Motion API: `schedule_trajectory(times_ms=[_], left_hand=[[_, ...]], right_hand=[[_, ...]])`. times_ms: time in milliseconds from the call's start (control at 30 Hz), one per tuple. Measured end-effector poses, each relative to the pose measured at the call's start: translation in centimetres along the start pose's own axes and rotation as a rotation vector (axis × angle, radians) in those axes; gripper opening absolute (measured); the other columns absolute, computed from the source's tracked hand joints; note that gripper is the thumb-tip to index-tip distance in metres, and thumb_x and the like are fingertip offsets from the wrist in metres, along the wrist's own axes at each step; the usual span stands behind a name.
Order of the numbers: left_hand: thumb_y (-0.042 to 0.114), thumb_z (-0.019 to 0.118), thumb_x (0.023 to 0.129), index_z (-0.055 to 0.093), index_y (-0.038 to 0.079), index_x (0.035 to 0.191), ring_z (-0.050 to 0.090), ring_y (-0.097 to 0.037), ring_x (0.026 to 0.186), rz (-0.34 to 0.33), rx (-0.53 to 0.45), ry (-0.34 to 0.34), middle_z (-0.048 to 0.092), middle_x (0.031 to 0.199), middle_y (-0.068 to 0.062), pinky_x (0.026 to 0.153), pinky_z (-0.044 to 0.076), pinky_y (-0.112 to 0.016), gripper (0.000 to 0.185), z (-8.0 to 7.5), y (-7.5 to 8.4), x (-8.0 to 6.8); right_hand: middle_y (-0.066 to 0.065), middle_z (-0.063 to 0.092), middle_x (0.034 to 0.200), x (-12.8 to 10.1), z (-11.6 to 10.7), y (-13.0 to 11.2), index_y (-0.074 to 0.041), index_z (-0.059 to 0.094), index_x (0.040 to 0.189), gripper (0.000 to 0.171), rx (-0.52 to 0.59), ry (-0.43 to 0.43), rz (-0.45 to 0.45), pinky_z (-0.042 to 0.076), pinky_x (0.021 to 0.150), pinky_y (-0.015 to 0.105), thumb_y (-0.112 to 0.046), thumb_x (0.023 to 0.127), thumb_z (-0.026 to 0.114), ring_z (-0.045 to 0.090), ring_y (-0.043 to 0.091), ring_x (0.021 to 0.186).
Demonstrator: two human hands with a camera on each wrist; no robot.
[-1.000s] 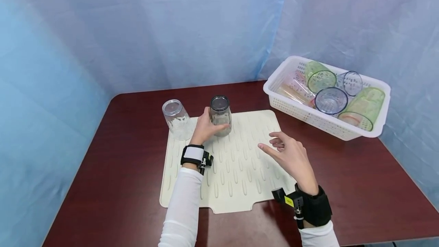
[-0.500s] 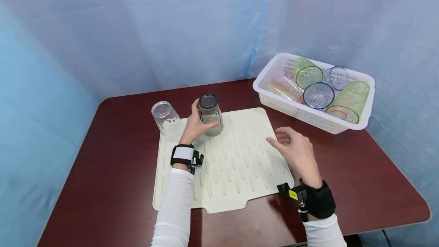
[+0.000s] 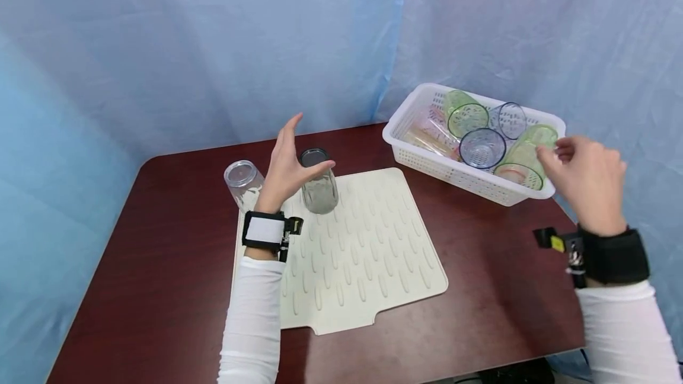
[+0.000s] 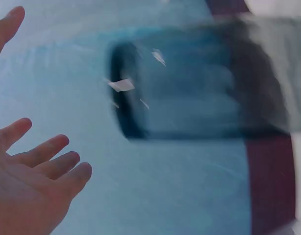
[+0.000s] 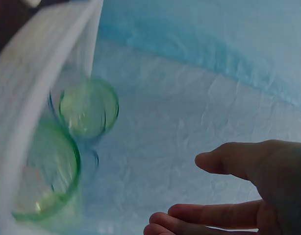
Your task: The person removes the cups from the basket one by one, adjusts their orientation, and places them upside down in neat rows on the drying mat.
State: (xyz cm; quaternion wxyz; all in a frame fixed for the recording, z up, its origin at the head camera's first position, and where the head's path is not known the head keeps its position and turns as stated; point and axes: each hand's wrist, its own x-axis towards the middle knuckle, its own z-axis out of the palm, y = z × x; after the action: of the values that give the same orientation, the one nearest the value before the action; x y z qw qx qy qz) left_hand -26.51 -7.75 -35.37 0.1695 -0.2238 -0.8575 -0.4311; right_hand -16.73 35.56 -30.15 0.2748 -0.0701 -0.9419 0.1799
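The left hand is raised with its fingers straight and spread, holding nothing. It hovers just beside a smoky grey tumbler that stands upside down on the far left part of a cream ribbed drying mat. The thumb points toward the tumbler's upturned base; whether it touches cannot be told. In the left wrist view the tumbler is a dark blur apart from the open fingers.

A clear tumbler also stands upside down at the mat's far left corner, just behind the left wrist.

The right hand is off to the right, beside the near right corner of a white perforated basket. Its fingers are loosely curled and empty, close to a green cup lying on its side in the basket. In the right wrist view the fingers are relaxed and apart from the green cups.

The basket also holds another green cup, two clear bluish cups and a pinkish one, all lying tilted. Mat and basket rest on a dark red table, with blue sheeting behind.
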Motion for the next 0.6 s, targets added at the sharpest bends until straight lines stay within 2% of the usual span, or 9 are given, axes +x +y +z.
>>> schedule_trajectory(times_ms=[100,167,233,333,400,467,600], left_hand=[[0.032,0.083,0.077,0.023,0.008,0.151,0.028,-0.022,0.139,0.067,0.004,0.001,0.030,0.152,-0.012,0.108,0.031,-0.043,0.099,0.6,1.8,1.0],[0.032,0.083,0.077,0.024,0.007,0.150,0.030,-0.021,0.138,0.112,-0.002,-0.006,0.032,0.150,-0.013,0.108,0.032,-0.041,0.097,1.4,2.9,1.7],[0.032,0.083,0.077,0.026,0.006,0.150,0.030,-0.020,0.138,0.155,-0.007,-0.021,0.034,0.150,-0.013,0.109,0.030,-0.038,0.096,2.3,3.8,2.3],[0.030,0.084,0.075,0.029,0.002,0.148,0.030,-0.020,0.138,0.204,-0.026,-0.044,0.037,0.148,-0.014,0.110,0.027,-0.033,0.095,4.3,4.8,2.9],[0.029,0.085,0.075,0.030,0.000,0.147,0.029,-0.021,0.139,0.221,-0.034,-0.076,0.037,0.148,-0.014,0.112,0.024,-0.031,0.095,6.1,5.3,2.9],[0.030,0.085,0.075,0.030,0.000,0.148,0.028,-0.022,0.140,0.215,-0.037,-0.131,0.037,0.148,-0.014,0.112,0.021,-0.029,0.096,8.1,5.8,2.6],[0.036,0.081,0.078,0.027,0.005,0.150,0.027,-0.019,0.140,0.181,-0.035,-0.275,0.035,0.150,-0.012,0.111,0.023,-0.027,0.095,12.3,6.7,0.9]], right_hand=[[0.036,0.060,0.087,2.3,-0.8,1.4,0.017,0.061,0.098,0.042,-0.081,-0.033,-0.004,0.034,0.068,0.061,-0.025,0.093,0.057,0.052,0.052,0.074],[0.032,0.055,0.069,3.9,-0.8,2.4,0.015,0.059,0.084,0.043,-0.130,-0.090,-0.004,0.037,0.058,0.056,-0.026,0.093,0.057,0.049,0.047,0.061],[0.021,0.046,0.055,5.4,-0.4,3.4,0.008,0.055,0.066,0.047,-0.167,-0.166,0.012,0.035,0.048,0.048,-0.031,0.093,0.056,0.045,0.039,0.051],[0.008,0.037,0.050,7.3,0.4,4.7,-0.004,0.043,0.054,0.054,-0.206,-0.312,0.074,0.033,0.042,0.039,-0.041,0.093,0.055,0.042,0.032,0.050],[0.013,0.042,0.055,8.3,1.1,5.5,-0.002,0.045,0.058,0.058,-0.223,-0.388,0.126,0.037,0.044,0.042,-0.048,0.092,0.054,0.047,0.038,0.056],[0.022,0.047,0.065,8.9,1.7,6.1,0.004,0.050,0.068,0.065,-0.231,-0.454,0.172,0.041,0.051,0.047,-0.056,0.091,0.051,0.050,0.045,0.066],[0.024,0.052,0.073,9.7,2.4,7.4,0.011,0.052,0.085,0.081,-0.216,-0.533,0.225,0.042,0.056,0.047,-0.070,0.087,0.044,0.051,0.042,0.069]])
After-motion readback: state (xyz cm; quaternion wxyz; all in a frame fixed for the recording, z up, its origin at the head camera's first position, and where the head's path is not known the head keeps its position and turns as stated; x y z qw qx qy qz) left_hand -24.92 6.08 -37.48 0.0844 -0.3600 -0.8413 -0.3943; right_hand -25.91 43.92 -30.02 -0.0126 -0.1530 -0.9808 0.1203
